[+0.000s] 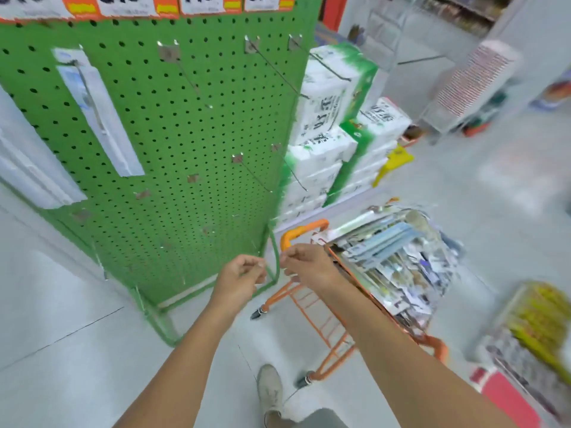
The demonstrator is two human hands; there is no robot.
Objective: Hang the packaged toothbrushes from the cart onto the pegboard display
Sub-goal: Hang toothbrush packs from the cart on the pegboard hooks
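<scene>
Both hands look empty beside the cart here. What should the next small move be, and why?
Probably the right hand reaching right into the cart for a toothbrush pack: neither it nor the left hand visibly holds a pack, and most pegboard hooks are bare.

- Both forearms are showing bare from the bottom edge up to the wrists, with no sleeve, watch or band reaching into view.
- The left hand [239, 278] and right hand [309, 265] are wearing no gloves or rings that can be made out.
- One foot is wearing a pale grey-white shoe [270, 387].
- The leg above it is wearing grey-green trousers [321, 418], blurred at the frame's bottom.
</scene>
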